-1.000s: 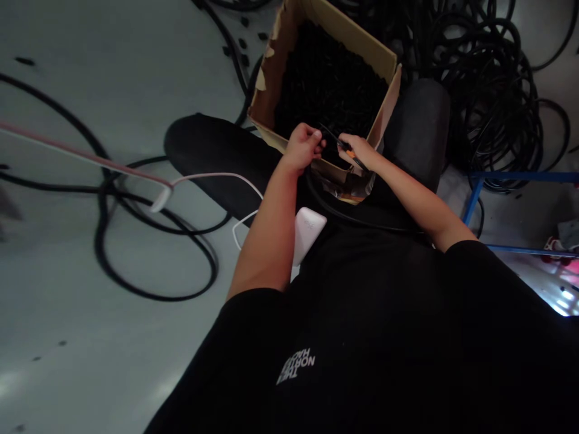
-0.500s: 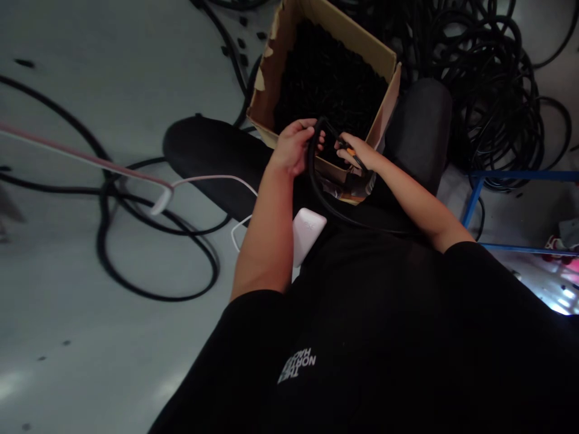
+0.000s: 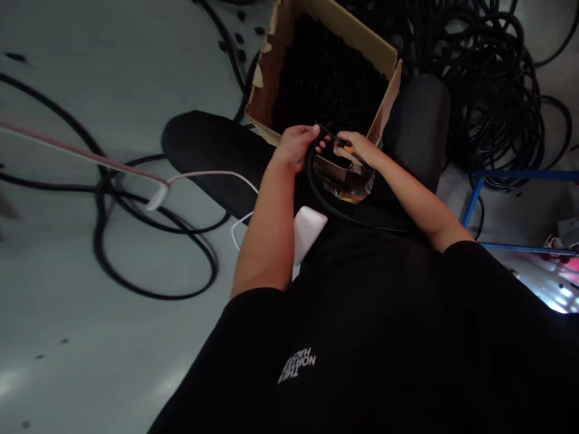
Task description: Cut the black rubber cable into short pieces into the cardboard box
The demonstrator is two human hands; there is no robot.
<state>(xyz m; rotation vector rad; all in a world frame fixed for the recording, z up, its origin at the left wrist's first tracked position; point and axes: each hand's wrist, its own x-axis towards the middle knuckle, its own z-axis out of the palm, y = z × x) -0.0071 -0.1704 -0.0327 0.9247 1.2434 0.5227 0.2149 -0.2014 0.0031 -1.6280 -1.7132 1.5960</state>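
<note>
My left hand (image 3: 298, 146) is closed on a thick black cable (image 3: 322, 196), which curves down from its fingers and across my lap. My right hand (image 3: 355, 147) grips a tool with black and orange handles (image 3: 348, 149), its dark tip pointing toward the left hand's fingertips. Both hands are over the near edge of a cardboard box (image 3: 384, 48) standing between my legs. Many small black pieces (image 3: 330, 72) fill the box. A white power bank (image 3: 309, 234) lies on my lap beside my left forearm.
Loops of black cable (image 3: 154, 295) lie on the floor at the left, where a pinkish-white cord (image 3: 81, 152) runs across. Behind and right of the box is a large tangled cable pile (image 3: 488, 90). A blue metal frame (image 3: 473, 202) stands at the right. Small black bits dot the floor.
The cable's upper end between my hands has dropped a little, and the tool's dark tip now shows near my left fingertips. My right hand has shifted slightly left.
</note>
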